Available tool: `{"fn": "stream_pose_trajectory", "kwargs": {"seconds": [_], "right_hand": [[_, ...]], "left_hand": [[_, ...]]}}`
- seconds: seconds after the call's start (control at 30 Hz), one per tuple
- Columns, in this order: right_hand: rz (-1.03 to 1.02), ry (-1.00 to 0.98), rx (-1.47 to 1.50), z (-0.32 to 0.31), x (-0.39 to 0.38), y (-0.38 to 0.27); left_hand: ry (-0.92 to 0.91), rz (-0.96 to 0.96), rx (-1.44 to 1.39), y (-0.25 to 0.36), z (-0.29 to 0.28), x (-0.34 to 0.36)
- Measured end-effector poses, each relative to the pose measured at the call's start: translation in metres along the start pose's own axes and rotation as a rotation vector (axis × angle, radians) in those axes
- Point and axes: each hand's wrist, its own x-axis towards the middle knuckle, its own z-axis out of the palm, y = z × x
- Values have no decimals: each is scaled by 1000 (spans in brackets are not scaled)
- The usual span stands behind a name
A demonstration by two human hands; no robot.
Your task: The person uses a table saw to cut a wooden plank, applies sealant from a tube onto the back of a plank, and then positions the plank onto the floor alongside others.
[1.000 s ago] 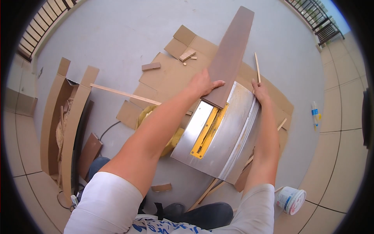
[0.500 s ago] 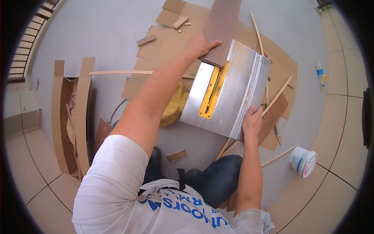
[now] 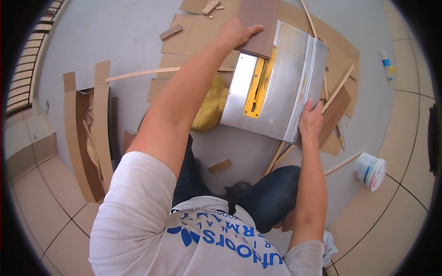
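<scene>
One brown plank (image 3: 258,30) is lying on the saw's metal top (image 3: 287,78), its near end overlapping the yellow insert (image 3: 258,87). My left fingers (image 3: 247,32) are gripping its edge; my right fingers (image 3: 309,112) are touching the top's right edge, possibly gripping, I cannot tell. A cardboard box (image 3: 102,129) is holding wood scraps (image 3: 86,130); a white bucket (image 3: 367,169) is standing rightward. Flattened cardboard (image 3: 184,39) is covering grey floor (image 3: 124,41) near a railing (image 3: 23,71).

Brown plank (image 3: 258,32) blocks the metal tabletop (image 3: 284,87)'s far left.
</scene>
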Motion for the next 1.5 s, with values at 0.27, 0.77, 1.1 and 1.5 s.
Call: {"fn": "stream_pose_trajectory", "kwargs": {"seconds": [0.27, 0.77, 1.1, 1.5], "right_hand": [[33, -58, -37, -1, 0, -3], [55, -57, -66, 1, 4, 4], [43, -14, -71, 8, 4, 11], [60, -57, -82, 3, 5, 7]], "left_hand": [[5, -6, -23, -1, -4, -9], [36, 114, -70, 7, -10, -21], [1, 99, -38, 2, -8, -19], [31, 144, -28, -5, -4, -15]]}}
